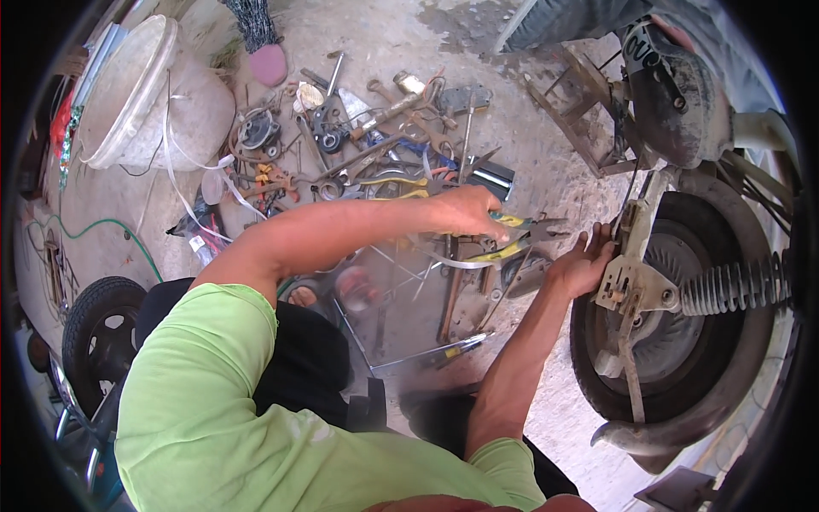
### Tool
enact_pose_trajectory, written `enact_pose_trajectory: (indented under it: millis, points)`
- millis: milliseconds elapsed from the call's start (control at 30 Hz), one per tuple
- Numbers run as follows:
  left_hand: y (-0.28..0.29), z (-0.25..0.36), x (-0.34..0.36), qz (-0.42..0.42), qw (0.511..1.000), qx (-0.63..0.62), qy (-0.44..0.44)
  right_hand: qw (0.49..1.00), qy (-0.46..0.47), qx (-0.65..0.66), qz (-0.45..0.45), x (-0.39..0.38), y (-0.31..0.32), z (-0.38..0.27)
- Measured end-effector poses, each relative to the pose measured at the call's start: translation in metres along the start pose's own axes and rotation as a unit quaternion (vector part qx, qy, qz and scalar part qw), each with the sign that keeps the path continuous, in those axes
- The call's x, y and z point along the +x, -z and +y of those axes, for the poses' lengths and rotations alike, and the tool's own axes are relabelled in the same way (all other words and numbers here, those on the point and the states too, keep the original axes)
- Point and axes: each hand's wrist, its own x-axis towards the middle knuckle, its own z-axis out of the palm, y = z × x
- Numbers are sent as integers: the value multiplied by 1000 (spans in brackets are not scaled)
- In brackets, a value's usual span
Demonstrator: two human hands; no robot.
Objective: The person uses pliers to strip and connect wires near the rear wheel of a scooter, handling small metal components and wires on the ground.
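Note:
My left hand is closed on pliers with yellow handles, whose metal jaws point right toward the wheel. My right hand is palm up with curled fingers at the edge of a worn metal bracket beside the wheel. What its fingertips pinch there is hidden. A thin cable runs down to the bracket from above. Behind the bracket stands the wheel with its black tyre, and a coil-spring shock absorber reaches right from it.
Many loose tools, including wrenches and another yellow-handled pair of pliers, cover the ground. A screwdriver lies nearer me. A whitish bucket stands far left, a small tyre at left. A rusty metal frame is beyond the wheel.

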Motion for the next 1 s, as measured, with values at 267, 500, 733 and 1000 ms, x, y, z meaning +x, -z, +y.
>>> enact_pose_trajectory:
  millis: [267,500,733,1000]
  points:
    - [-44,2,37,-94,878,-469,3,1000,-21,7,3,2,-2,0]
    - [-37,28,32,-127,897,-419,-59,999,-7,-32,-12,2,4,-2]
    - [-32,39,58,-23,978,-73,-194,998,13,-63,3,-7,-5,-11]
    - [-22,41,65,-12,964,-77,-253,996,38,-75,35,-5,0,-8]
